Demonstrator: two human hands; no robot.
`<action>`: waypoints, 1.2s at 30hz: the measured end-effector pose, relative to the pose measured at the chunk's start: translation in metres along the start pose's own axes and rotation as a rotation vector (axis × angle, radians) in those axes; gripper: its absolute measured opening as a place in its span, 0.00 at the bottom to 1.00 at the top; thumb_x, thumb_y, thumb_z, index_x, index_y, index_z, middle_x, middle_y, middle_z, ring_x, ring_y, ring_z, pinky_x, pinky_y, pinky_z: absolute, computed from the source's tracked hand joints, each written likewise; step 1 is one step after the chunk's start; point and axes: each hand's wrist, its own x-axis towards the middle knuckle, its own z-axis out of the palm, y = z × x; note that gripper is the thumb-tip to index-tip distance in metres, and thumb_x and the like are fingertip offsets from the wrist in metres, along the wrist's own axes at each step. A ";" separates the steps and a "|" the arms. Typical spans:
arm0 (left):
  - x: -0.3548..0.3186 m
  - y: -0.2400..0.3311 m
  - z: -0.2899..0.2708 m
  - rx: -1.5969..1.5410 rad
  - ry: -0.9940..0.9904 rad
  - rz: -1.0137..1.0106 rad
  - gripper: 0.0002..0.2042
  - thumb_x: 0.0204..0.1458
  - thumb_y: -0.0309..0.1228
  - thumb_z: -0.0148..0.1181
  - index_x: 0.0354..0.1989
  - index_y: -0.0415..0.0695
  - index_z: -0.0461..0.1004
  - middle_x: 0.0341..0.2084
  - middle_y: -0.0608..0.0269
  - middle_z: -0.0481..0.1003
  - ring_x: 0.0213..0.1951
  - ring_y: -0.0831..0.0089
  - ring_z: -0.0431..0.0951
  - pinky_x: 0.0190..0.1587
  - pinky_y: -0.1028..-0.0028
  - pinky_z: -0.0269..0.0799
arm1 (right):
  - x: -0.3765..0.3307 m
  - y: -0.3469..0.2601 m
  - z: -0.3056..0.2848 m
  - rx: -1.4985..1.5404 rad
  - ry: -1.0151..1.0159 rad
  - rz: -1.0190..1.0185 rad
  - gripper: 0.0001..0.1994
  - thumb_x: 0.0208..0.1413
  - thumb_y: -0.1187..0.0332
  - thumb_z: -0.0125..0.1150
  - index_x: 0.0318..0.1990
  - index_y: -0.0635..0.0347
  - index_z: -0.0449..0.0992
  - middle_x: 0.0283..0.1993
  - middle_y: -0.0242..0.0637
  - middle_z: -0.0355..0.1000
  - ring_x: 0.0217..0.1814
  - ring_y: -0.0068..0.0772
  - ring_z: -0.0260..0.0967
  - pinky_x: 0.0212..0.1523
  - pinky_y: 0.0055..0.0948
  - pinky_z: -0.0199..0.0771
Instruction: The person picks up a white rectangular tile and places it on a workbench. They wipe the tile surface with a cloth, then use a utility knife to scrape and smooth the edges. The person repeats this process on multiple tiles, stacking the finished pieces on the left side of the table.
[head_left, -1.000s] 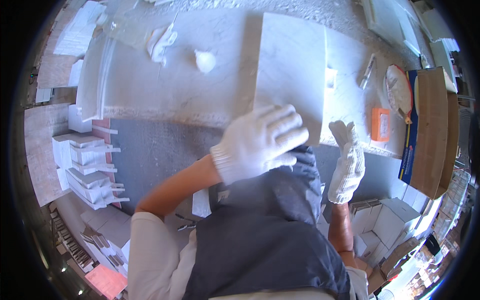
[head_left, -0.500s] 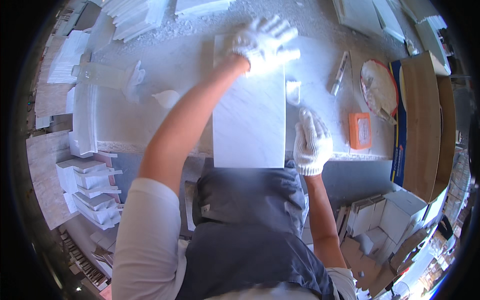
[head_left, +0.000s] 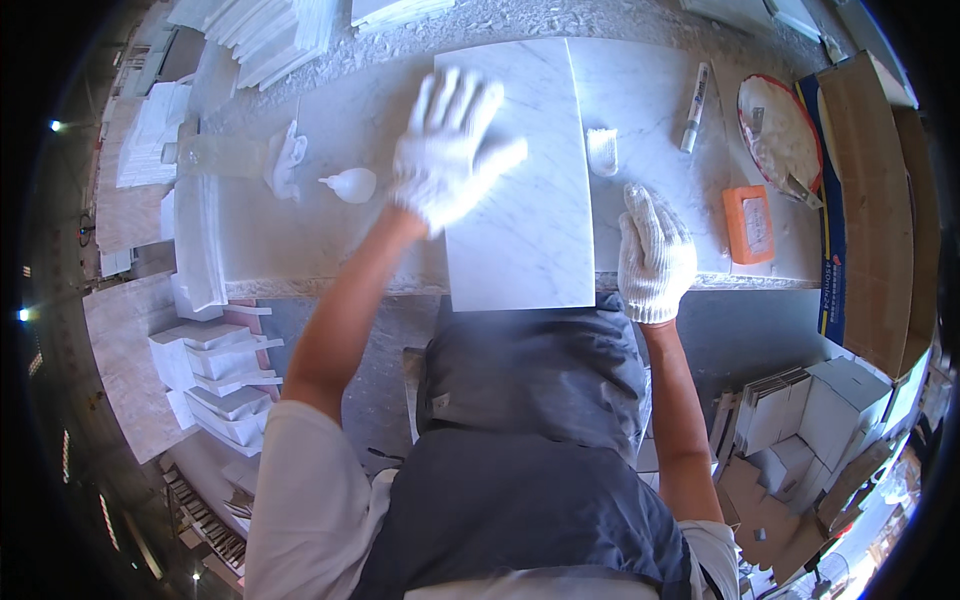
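- I saw the left hand point(head_left: 447, 150) spread, gripping nothing, over the white tile point(head_left: 525, 225), apparently already laid flat.
- The right hand point(head_left: 657, 250) sat alongside, fingers together; I couldn't tell its hold.
- The marker point(head_left: 696, 107) beyond lay untouched.

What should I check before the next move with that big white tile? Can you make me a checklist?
1. Gloves on both hands: ok. The left hand and right hand both wear white knitted gloves.
2. Left hand pressing on the tile: cannot tell. It is at the tile's left edge, fingers spread, maybe touching, maybe just above.
3. Right hand off the tile: ok. A gap shows between it and the tile's right edge.
4. Whole tile on the worktop: not ok. Its near end seems to stick out past the front edge.
5. Marker and orange block off the tile: ok. Both lie to its right.
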 end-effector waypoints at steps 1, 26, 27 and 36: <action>-0.024 0.012 -0.009 -0.020 0.028 0.031 0.39 0.66 0.63 0.45 0.74 0.44 0.63 0.75 0.47 0.61 0.78 0.48 0.55 0.81 0.52 0.42 | 0.000 -0.001 0.000 0.002 -0.005 0.012 0.15 0.55 0.78 0.67 0.51 0.63 0.84 0.49 0.49 0.83 0.53 0.54 0.82 0.57 0.43 0.80; 0.114 -0.003 0.039 0.108 0.045 0.101 0.39 0.68 0.67 0.27 0.80 0.58 0.55 0.80 0.60 0.52 0.82 0.63 0.45 0.82 0.60 0.31 | -0.005 0.002 0.007 -0.037 0.005 0.011 0.15 0.56 0.79 0.67 0.52 0.63 0.85 0.50 0.47 0.84 0.54 0.51 0.82 0.59 0.39 0.79; 0.100 0.011 0.033 0.161 -0.027 0.123 0.39 0.68 0.67 0.23 0.81 0.58 0.52 0.81 0.62 0.49 0.82 0.63 0.43 0.82 0.59 0.29 | -0.005 0.002 0.007 -0.024 0.015 0.010 0.15 0.56 0.79 0.67 0.52 0.63 0.85 0.50 0.47 0.84 0.54 0.52 0.82 0.59 0.39 0.79; -0.074 0.117 -0.047 -0.118 -0.334 0.491 0.42 0.65 0.69 0.29 0.80 0.54 0.52 0.81 0.61 0.50 0.82 0.61 0.44 0.82 0.52 0.28 | -0.003 0.001 0.005 -0.040 0.011 0.002 0.14 0.53 0.77 0.68 0.49 0.62 0.85 0.48 0.50 0.83 0.51 0.54 0.82 0.54 0.44 0.81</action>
